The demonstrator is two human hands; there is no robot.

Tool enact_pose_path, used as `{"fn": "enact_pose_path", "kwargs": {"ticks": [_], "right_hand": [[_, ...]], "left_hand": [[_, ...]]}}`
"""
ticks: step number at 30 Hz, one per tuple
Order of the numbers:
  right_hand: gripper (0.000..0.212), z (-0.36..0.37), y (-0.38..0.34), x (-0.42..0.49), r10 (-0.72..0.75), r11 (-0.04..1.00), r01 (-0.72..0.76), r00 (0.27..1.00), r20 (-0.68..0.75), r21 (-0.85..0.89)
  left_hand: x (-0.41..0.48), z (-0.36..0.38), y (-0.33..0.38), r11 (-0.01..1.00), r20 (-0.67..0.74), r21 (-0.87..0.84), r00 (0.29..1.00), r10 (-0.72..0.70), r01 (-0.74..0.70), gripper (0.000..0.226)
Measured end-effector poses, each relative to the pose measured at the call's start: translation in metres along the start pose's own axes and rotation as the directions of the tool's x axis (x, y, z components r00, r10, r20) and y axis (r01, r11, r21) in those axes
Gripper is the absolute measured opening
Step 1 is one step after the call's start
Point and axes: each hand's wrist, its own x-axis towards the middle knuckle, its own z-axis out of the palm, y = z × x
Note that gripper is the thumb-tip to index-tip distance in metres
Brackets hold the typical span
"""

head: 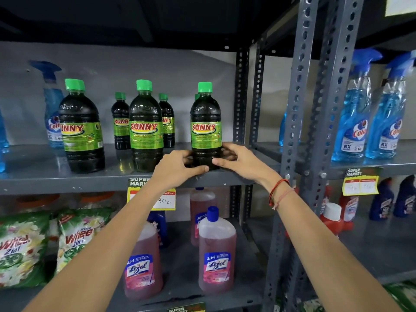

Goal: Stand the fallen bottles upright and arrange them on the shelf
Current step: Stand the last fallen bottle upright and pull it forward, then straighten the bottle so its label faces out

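Both hands (177, 167) (242, 162), upright bottle (206, 122), perhaps gripped

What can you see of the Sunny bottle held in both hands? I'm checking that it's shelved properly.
The Sunny bottle stands upright at the front right of the grey metal shelf. It looks like clear plastic filled with dark liquid, with a green cap and a green label. The left hand and right hand clasp its base from either side.

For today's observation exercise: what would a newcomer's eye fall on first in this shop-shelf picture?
First, the two hands, left hand and right hand, clasping the base of an upright dark Sunny bottle near the front edge of the grey shelf. Next, its green-capped neighbours standing to the left, then the pink Lizol bottles below.
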Motion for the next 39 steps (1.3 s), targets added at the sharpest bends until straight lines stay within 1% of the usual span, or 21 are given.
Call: {"fn": "enact_pose_path", "kwargs": {"ticks": [3, 13, 16, 18, 19, 20, 21, 22, 23, 24, 25, 26, 27, 28, 29, 30, 31, 33, 35, 36, 39], "right_hand": [[0.056, 0.0, 0.001, 0.0, -0.006, 1.0, 0.006, 1.0, -0.005, -0.013], [0.049, 0.005, 0.004, 0.002, -0.015, 0.999, 0.013, 0.999, -0.046, -0.041], [0.047, 0.007, 0.001, 0.0, -0.014, 1.0, 0.012, 0.995, -0.095, -0.029], [0.05, 0.01, -0.003, -0.003, -0.015, 1.0, 0.012, 0.981, -0.194, -0.016], [0.051, 0.014, -0.006, -0.006, -0.023, 1.0, 0.021, 0.957, -0.289, -0.009], [0.049, 0.018, -0.01, -0.009, -0.036, 0.999, 0.043, 0.914, -0.404, 0.008], [0.044, 0.025, -0.016, -0.014, -0.057, 0.996, 0.082, 0.851, -0.521, 0.024], [0.038, 0.032, -0.024, -0.018, -0.09, 0.991, 0.13, 0.781, -0.618, 0.019], [0.031, 0.041, -0.034, -0.022, -0.133, 0.985, 0.173, 0.724, -0.677, -0.008], [0.026, 0.05, -0.044, -0.025, -0.178, 0.978, 0.204, 0.694, -0.697, -0.047], [0.023, 0.059, -0.055, -0.025, -0.22, 0.971, 0.226, 0.695, -0.685, -0.082], [0.023, 0.07, -0.065, -0.023, -0.242, 0.966, 0.239, 0.723, -0.646, -0.094], [0.027, 0.079, -0.074, -0.018, -0.234, 0.969, 0.232, 0.773, -0.589, -0.08], [0.035, 0.089, -0.082, -0.011, -0.201, 0.978, 0.203, 0.833, -0.516, -0.054], [0.044, 0.097, -0.089, -0.004, -0.157, 0.987, 0.161, 0.886, -0.436, -0.027], [0.054, 0.103, -0.094, 0.004, -0.109, 0.993, 0.118, 0.926, -0.363, 0.001], [0.061, 0.109, -0.097, 0.011, -0.075, 0.996, 0.088, 0.95, -0.304, 0.031], [0.066, 0.116, -0.099, 0.024, -0.05, 0.993, 0.073, 0.972, -0.229, 0.092], [0.072, 0.118, -0.096, 0.034, -0.019, 0.991, 0.043, 0.982, -0.188, 0.126], [0.075, 0.119, -0.094, 0.038, 0.001, 0.992, 0.021, 0.985, -0.175, 0.125], [0.074, 0.121, -0.087, 0.044, 0.019, 0.994, -0.003, 0.99, -0.142, 0.114]], "left_hand": [[-0.001, 0.0, 0.0, 1.0, 0.007, 0.0, 1.0, 0.0, 0.0, 0.057], [0.0, -0.002, 0.0, 1.0, 0.034, 0.028, 0.999, 0.004, -0.005, 0.052], [0.001, -0.003, -0.002, 0.999, 0.053, 0.044, 0.998, 0.023, -0.025, 0.051], [-0.002, -0.006, -0.003, 0.998, 0.06, -0.03, 0.997, 0.053, -0.051, 0.056], [-0.006, -0.01, -0.005, 0.995, 0.039, -0.071, 0.997, 0.069, -0.066, 0.061], [-0.011, -0.015, -0.007, 0.991, -0.007, -0.099, 0.996, 0.089, -0.089, 0.065], [-0.017, -0.021, -0.012, 0.985, -0.08, -0.115, 0.99, 0.119, -0.128, 0.064], [-0.024, -0.028, -0.018, 0.975, -0.177, -0.126, 0.972, 0.157, -0.181, 0.057], [-0.031, -0.035, -0.026, 0.965, -0.292, -0.124, 0.938, 0.188, -0.232, 0.048], [-0.037, -0.044, -0.035, 0.958, -0.408, -0.109, 0.891, 0.201, -0.266, 0.04], [-0.042, -0.054, -0.045, 0.955, -0.506, -0.096, 0.84, 0.196, -0.28, 0.036], [-0.045, -0.064, -0.054, 0.956, -0.57, -0.094, 0.802, 0.177, -0.277, 0.036], [-0.045, -0.073, -0.063, 0.96, -0.592, -0.096, 0.79, 0.156, -0.262, 0.042], [-0.044, -0.081, -0.071, 0.968, -0.57, -0.092, 0.809, 0.141, -0.233, 0.052], [-0.04, -0.087, -0.078, 0.976, -0.505, -0.084, 0.853, 0.131, -0.2, 0.066], [-0.036, -0.092, -0.083, 0.983, -0.405, -0.081, 0.907, 0.117, -0.162, 0.079], [-0.031, -0.094, -0.087, 0.989, -0.292, -0.08, 0.951, 0.098, -0.126, 0.091], [-0.022, -0.096, -0.091, 0.995, -0.115, -0.056, 0.99, 0.077, -0.084, 0.102], [-0.014, -0.095, -0.094, 0.996, -0.017, -0.015, 0.996, 0.085, -0.085, 0.097], [-0.012, -0.094, -0.095, 0.995, 0.002, -0.015, 0.995, 0.096, -0.096, 0.092], [-0.009, -0.091, -0.099, 0.989, -0.025, -0.088, 0.992, 0.12, -0.122, 0.082]]}}
